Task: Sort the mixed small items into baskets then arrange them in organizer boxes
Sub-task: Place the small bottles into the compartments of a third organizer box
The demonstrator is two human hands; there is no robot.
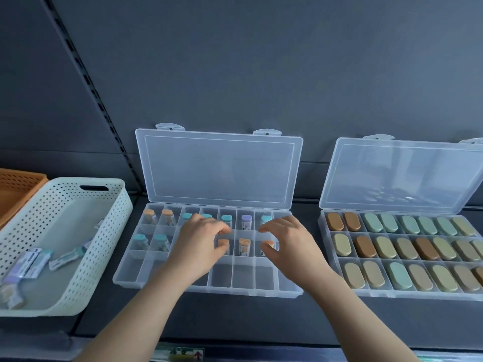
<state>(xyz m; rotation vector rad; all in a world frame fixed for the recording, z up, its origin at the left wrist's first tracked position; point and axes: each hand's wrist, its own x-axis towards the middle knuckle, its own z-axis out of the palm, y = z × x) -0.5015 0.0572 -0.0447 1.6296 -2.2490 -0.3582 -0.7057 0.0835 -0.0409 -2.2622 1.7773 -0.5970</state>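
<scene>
On the shelf [183, 317], in the head view, the open organizer box [243, 276] sits at the middle of the back edge. Its lid leans on the back panel, which leaves both your hands free to reach in.

Your left hand [201, 239] curls over an orange-capped vial [223, 243] in the middle row, thumb against the cap. Your right hand [285, 239] curls the same way at a second orange vial [270, 243], two compartments to the right. Both hands are narrow and pinch-shaped, but I cannot tell whether either grips its vial or only touches it.

The vials stand upright, one per compartment, caps up, probably so the colours read at a glance, orange next to orange. The front-row compartments you can see are bare.

Toward the left edge, the white basket [104, 244] holds a few loose vials [28, 265] lying flat, so this box is likely unfinished. Toward the right edge, a second organizer box [392, 296] is packed with oval cases [400, 275] and looks done.
</scene>
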